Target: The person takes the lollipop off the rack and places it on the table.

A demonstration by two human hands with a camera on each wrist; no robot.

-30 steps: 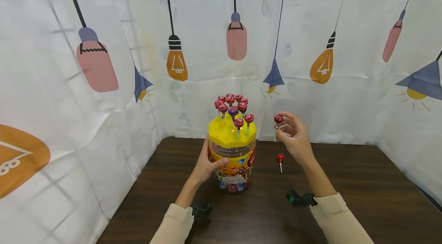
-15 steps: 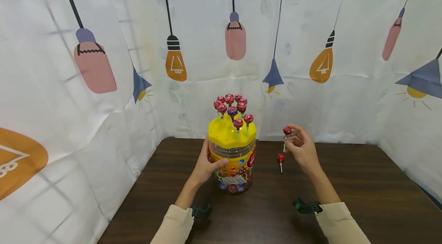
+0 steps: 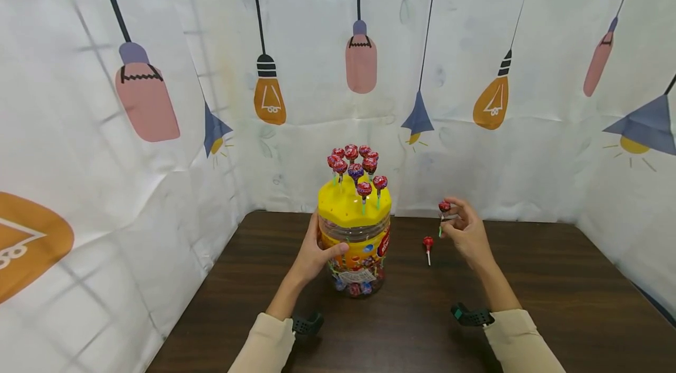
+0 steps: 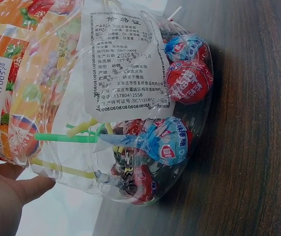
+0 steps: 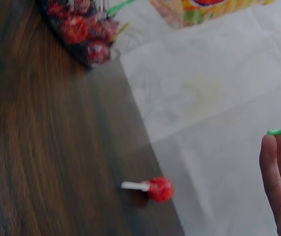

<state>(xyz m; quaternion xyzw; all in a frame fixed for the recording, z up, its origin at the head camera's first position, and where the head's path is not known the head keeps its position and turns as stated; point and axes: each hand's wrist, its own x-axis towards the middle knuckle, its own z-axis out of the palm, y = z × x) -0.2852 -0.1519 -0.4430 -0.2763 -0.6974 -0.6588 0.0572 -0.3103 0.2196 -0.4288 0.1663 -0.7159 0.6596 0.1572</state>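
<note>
A clear plastic jar [image 3: 360, 247] with a yellow lid [image 3: 345, 204] stands on the table. Several red and purple lollipops [image 3: 355, 171] stick up from that lid. My left hand [image 3: 313, 254] grips the jar's left side, its thumb across the front and the other fingers partly hidden behind. The left wrist view shows wrapped lollipops [image 4: 166, 140] inside the jar and a printed label [image 4: 126, 64]. Right of the jar, my right hand [image 3: 469, 236] pinches a red lollipop [image 3: 445, 207] with a green stick, held head up. A red lollipop [image 3: 428, 242] with a white stick lies below it.
The dark wooden table [image 3: 422, 326] has its back edge close behind the jar. White cloth [image 3: 311, 80] printed with hanging lamps surrounds it at the back and sides.
My right hand has moved right and lower with the lollipop, away from the jar. The left hand and jar stay in place.
</note>
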